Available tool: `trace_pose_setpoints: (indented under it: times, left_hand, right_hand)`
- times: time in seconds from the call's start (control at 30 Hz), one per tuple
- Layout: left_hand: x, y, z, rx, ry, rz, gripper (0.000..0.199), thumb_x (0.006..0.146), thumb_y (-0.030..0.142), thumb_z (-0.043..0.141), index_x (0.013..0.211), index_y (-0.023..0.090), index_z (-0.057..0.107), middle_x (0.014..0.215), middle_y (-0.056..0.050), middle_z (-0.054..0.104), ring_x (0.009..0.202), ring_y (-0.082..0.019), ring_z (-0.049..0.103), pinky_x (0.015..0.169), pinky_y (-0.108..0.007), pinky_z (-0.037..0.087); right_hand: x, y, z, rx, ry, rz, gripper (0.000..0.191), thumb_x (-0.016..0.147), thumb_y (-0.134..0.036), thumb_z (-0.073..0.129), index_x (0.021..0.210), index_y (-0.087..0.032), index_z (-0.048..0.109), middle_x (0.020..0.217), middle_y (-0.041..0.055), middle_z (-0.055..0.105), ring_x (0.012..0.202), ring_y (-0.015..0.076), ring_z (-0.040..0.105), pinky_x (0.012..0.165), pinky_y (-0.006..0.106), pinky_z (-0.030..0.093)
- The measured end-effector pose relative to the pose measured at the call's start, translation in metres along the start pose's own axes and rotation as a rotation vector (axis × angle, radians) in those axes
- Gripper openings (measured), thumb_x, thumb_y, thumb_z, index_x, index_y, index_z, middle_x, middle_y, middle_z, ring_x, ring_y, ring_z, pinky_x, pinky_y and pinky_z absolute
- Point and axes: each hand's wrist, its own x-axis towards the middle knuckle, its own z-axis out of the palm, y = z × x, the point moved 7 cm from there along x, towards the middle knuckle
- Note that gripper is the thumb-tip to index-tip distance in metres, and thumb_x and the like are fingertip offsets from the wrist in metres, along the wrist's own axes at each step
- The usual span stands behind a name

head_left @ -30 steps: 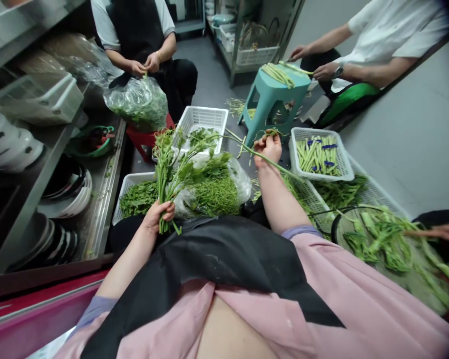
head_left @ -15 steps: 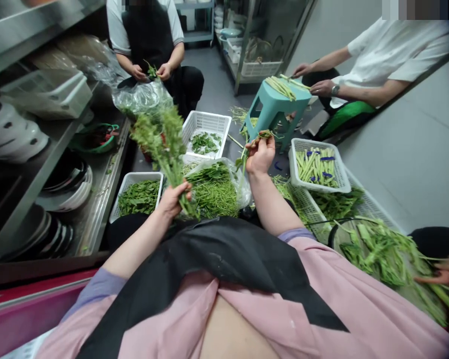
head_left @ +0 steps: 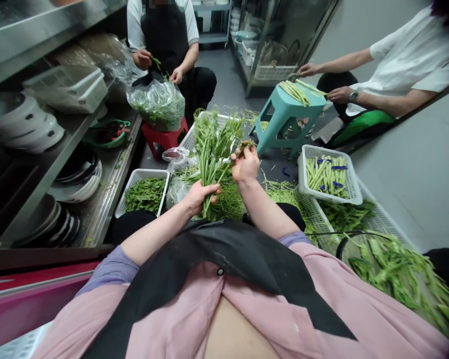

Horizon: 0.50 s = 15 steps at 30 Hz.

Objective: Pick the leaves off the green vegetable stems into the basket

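Observation:
My left hand (head_left: 201, 197) is wrapped round the lower stems of a bunch of leafy greens (head_left: 211, 149), which stands upright with its leaves spread at the top. Just right of those leaves, my right hand (head_left: 246, 164) is closed in a pinch on some small wilted leaves (head_left: 245, 145). Below both hands lies a pile of thin green stems (head_left: 230, 202) in front of my black apron. A white basket (head_left: 167, 185) of picked leaves sits to the left, and another white basket (head_left: 190, 139) is partly hidden behind the bunch.
A person opposite handles greens over a plastic bag (head_left: 159, 102) on a red stool (head_left: 163, 139). At right, another person works at a teal stool (head_left: 280, 117). Baskets (head_left: 355, 192) and a round board with greens (head_left: 389, 269) stand right; metal shelves (head_left: 108, 209) line the left.
My left hand and the bunch have moved right, nearer my right hand, and the bunch is more upright. The long stem at my right hand no longer shows. The view has shifted left.

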Motion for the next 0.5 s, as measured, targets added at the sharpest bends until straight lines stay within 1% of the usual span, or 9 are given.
trace_pose_setpoints:
  times: [0.07, 0.13, 0.23, 0.3, 0.33, 0.4, 0.43, 0.47, 0.5]
  left_hand:
    - [0.0, 0.003, -0.014, 0.04, 0.021, 0.051, 0.05, 0.054, 0.035, 0.086, 0.08, 0.015, 0.048, 0.056, 0.005, 0.056, 0.038, -0.005, 0.047, 0.036, -0.017, 0.033]
    - [-0.002, 0.004, -0.024, 0.059, 0.028, 0.078, 0.048, 0.057, 0.036, 0.084, 0.08, 0.015, 0.047, 0.055, 0.006, 0.054, 0.037, -0.004, 0.045, 0.036, -0.016, 0.031]
    - [-0.01, 0.006, -0.033, 0.057, -0.008, 0.081, 0.046, 0.059, 0.036, 0.082, 0.078, 0.016, 0.046, 0.053, 0.006, 0.051, 0.037, -0.004, 0.043, 0.037, -0.016, 0.029]
    - [-0.018, 0.006, -0.038, 0.059, -0.034, 0.068, 0.045, 0.06, 0.035, 0.082, 0.077, 0.016, 0.044, 0.052, 0.007, 0.05, 0.036, -0.004, 0.041, 0.036, -0.016, 0.029]
    - [-0.022, 0.006, -0.041, 0.062, -0.038, 0.061, 0.044, 0.061, 0.034, 0.081, 0.076, 0.017, 0.044, 0.052, 0.007, 0.05, 0.035, -0.004, 0.041, 0.036, -0.016, 0.028]
    - [-0.032, 0.006, -0.051, 0.058, -0.037, 0.049, 0.041, 0.063, 0.032, 0.08, 0.076, 0.016, 0.044, 0.051, 0.007, 0.049, 0.034, -0.003, 0.039, 0.036, -0.015, 0.027]
    - [-0.036, 0.006, -0.056, 0.046, -0.043, 0.044, 0.04, 0.065, 0.031, 0.08, 0.075, 0.016, 0.044, 0.051, 0.007, 0.049, 0.033, -0.003, 0.038, 0.035, -0.015, 0.027]
    - [-0.039, 0.007, -0.061, 0.023, -0.054, 0.041, 0.038, 0.066, 0.03, 0.079, 0.075, 0.016, 0.044, 0.05, 0.007, 0.049, 0.033, -0.003, 0.037, 0.035, -0.015, 0.026]
    - [-0.042, 0.007, -0.065, -0.008, -0.07, 0.043, 0.037, 0.067, 0.029, 0.078, 0.074, 0.016, 0.044, 0.05, 0.007, 0.048, 0.032, -0.002, 0.036, 0.035, -0.015, 0.025]
  right_hand:
    - [-0.003, 0.005, 0.0, 0.078, -0.03, 0.131, 0.009, 0.085, -0.012, 0.043, 0.085, -0.021, 0.046, 0.068, -0.0044, 0.047, 0.055, 0.0053, 0.046, 0.047, 0.016, 0.037]
    - [-0.009, 0.012, 0.003, 0.116, -0.066, 0.243, 0.012, 0.083, -0.009, 0.043, 0.084, -0.02, 0.045, 0.067, -0.0041, 0.047, 0.052, 0.005, 0.043, 0.043, 0.015, 0.032]
    - [-0.012, 0.018, 0.007, 0.078, -0.129, 0.336, 0.014, 0.08, -0.006, 0.045, 0.081, -0.02, 0.043, 0.062, -0.0054, 0.042, 0.045, 0.0042, 0.035, 0.038, 0.014, 0.023]
    - [0.002, 0.01, 0.0, 0.035, -0.093, 0.287, 0.014, 0.081, -0.006, 0.043, 0.081, -0.02, 0.043, 0.06, -0.0066, 0.039, 0.042, 0.0035, 0.03, 0.036, 0.014, 0.02]
    - [0.014, 0.001, -0.008, 0.017, -0.035, 0.229, 0.014, 0.082, -0.006, 0.041, 0.081, -0.02, 0.042, 0.06, -0.0071, 0.038, 0.041, 0.0031, 0.027, 0.036, 0.013, 0.02]
    - [0.041, -0.02, -0.032, -0.036, 0.121, 0.081, 0.014, 0.085, -0.007, 0.037, 0.081, -0.021, 0.039, 0.06, -0.008, 0.037, 0.04, 0.0027, 0.024, 0.037, 0.012, 0.02]
    - [0.052, -0.027, -0.043, -0.092, 0.171, 0.038, 0.014, 0.086, -0.008, 0.036, 0.08, -0.021, 0.038, 0.06, -0.0084, 0.036, 0.04, 0.0026, 0.023, 0.038, 0.012, 0.02]
    - [0.06, -0.03, -0.051, -0.19, 0.175, 0.0, 0.012, 0.087, -0.01, 0.038, 0.081, -0.021, 0.038, 0.06, -0.0087, 0.035, 0.04, 0.0026, 0.022, 0.038, 0.012, 0.022]
    - [0.065, -0.029, -0.056, -0.374, 0.132, -0.023, 0.01, 0.088, -0.013, 0.038, 0.084, -0.021, 0.04, 0.062, -0.0084, 0.037, 0.041, 0.0027, 0.024, 0.04, 0.012, 0.024]
